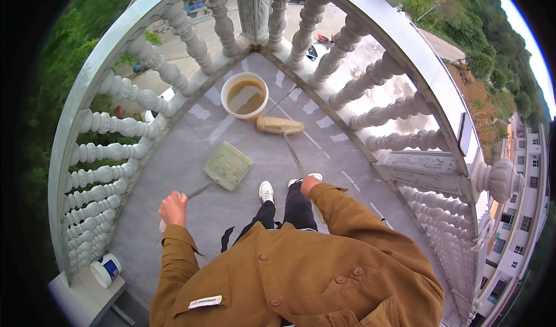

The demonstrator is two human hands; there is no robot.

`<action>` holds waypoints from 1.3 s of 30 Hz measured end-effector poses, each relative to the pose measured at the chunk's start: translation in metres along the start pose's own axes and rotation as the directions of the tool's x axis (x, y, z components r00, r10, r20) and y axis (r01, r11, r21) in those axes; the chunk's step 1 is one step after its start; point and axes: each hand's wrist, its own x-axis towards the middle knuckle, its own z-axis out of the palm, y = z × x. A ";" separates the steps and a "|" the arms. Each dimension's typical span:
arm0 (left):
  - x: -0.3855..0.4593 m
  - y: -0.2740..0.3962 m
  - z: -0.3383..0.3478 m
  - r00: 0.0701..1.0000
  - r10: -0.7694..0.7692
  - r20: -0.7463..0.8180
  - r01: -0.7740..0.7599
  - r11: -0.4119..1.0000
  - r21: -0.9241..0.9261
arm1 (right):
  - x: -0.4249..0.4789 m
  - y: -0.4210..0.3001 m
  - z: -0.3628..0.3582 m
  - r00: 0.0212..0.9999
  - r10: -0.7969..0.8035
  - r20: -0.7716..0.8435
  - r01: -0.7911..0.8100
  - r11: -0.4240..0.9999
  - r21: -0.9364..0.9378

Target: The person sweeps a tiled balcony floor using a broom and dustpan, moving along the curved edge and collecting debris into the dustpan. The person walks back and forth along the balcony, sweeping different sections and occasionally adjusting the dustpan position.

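My left hand (173,208) grips the handle of a pale green dustpan (228,165), whose pan lies at the floor left of my feet. In my right hand (310,184) is the stick of a broom. Its tan head (280,125) is at the floor beyond my shoes, close beside a white bucket (245,96). Murky brown liquid (246,97) partly fills the bucket, with a bright reflection on its surface. Whether the broom head touches the bucket, I cannot tell.
Grey floor tiles (173,166) fill the balcony corner. A balustrade (186,40) with several white balusters runs along both sides and meets at a post (255,10). A phone-like dark object (464,134) rests on the right rail. A white-and-blue tub (105,270) lies on a ledge (84,299) at lower left.
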 end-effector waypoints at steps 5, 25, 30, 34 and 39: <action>-0.003 -0.018 -0.001 0.999 -0.030 -0.012 0.029 0.995 -0.098 | -0.106 0.003 -0.019 0.963 -0.033 0.268 -0.019 0.982 0.190; -0.034 -0.039 -0.083 0.959 0.247 -0.139 -0.265 0.954 -0.137 | -0.153 0.108 0.042 0.960 0.161 0.230 -0.140 0.984 -0.106; -0.032 -0.002 -0.099 0.890 0.429 -0.156 -0.450 0.881 -0.145 | -0.161 0.106 0.085 0.744 0.337 0.577 -0.642 0.121 0.757; -0.047 0.028 -0.105 0.804 0.565 -0.185 -0.590 0.796 -0.135 | -0.173 0.104 0.115 0.873 0.232 0.429 -0.435 -0.028 0.900; -0.032 0.056 -0.072 0.380 0.925 0.021 -0.917 0.379 -0.123 | -0.183 0.121 0.124 0.942 0.297 0.159 -0.216 0.173 0.961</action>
